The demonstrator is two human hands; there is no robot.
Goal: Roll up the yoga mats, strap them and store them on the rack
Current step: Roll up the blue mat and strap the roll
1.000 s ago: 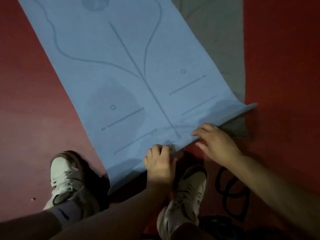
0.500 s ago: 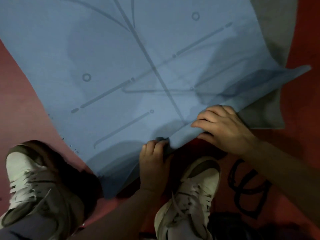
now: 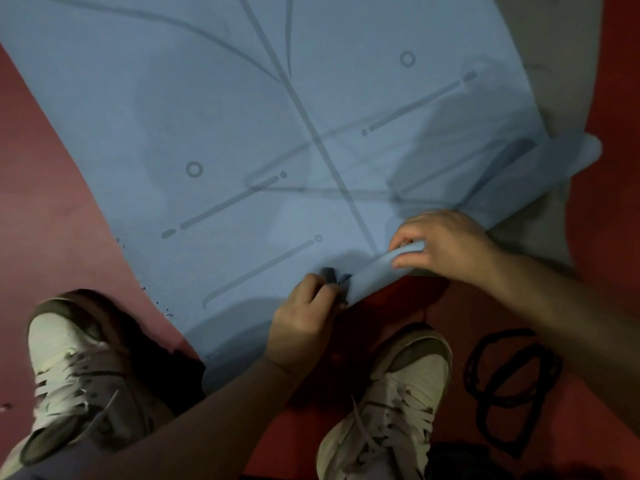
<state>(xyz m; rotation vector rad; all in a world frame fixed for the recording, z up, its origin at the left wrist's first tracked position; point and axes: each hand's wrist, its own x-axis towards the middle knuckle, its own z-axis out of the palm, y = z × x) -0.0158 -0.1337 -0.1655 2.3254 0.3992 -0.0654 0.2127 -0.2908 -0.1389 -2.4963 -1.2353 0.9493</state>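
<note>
The floor (image 3: 52,209) is smooth, matte red under dim light. Just right of the left shoe (image 3: 76,372) lies 1 deep black shadow (image 3: 166,368). Left of that shoe, 1 small pale speck (image 3: 5,407) sits on the red.

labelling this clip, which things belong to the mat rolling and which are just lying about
Job: light blue printed yoga mat, near edge curled; left hand, right hand gripping it; black looped strap; grey mat beneath.
Not: white laced sneakers; red floor.

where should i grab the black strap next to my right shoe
Pinch the black strap where its two loops cross, coming straight down from above: it lies flat on the red floor, and the crossing gathers both loops.
</note>
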